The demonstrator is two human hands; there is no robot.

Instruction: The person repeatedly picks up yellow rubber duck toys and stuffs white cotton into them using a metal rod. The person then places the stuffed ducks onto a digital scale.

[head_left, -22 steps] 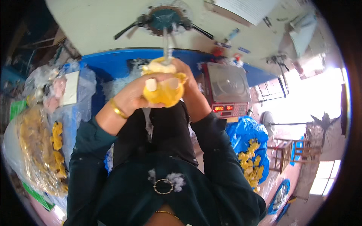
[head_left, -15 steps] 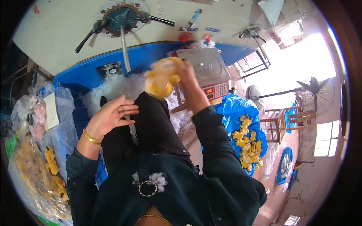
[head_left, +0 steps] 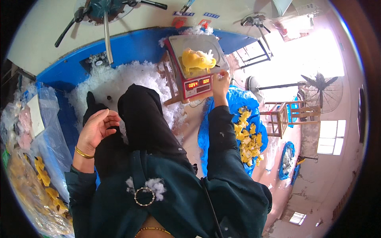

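A yellow plush toy point(head_left: 197, 60) with a tuft of white stuffing lies on the metal pan of a red digital scale point(head_left: 197, 86), whose display is lit. Beside the scale's right edge, my right hand point(head_left: 221, 84) is apart from the toy, its fingers curled in with nothing seen in them. Over my left thigh hovers my left hand point(head_left: 97, 131), empty, with its fingers loosely bent and apart. Loose white stuffing point(head_left: 137, 75) is heaped around my knees in a blue trough point(head_left: 131, 41).
On the right, yellow plush pieces point(head_left: 249, 139) fill a blue sheet-lined container point(head_left: 204, 137). Clear plastic bags point(head_left: 49, 131) with yellow pieces lie at left. A machine handle point(head_left: 107, 35) juts out above the trough. A chair point(head_left: 278, 119) and standing fan point(head_left: 320, 89) are farther right.
My right hand has put the yellow plush toy on the scale pan, let go and moved right. The display has changed. The view has shifted; my left hand stays empty.
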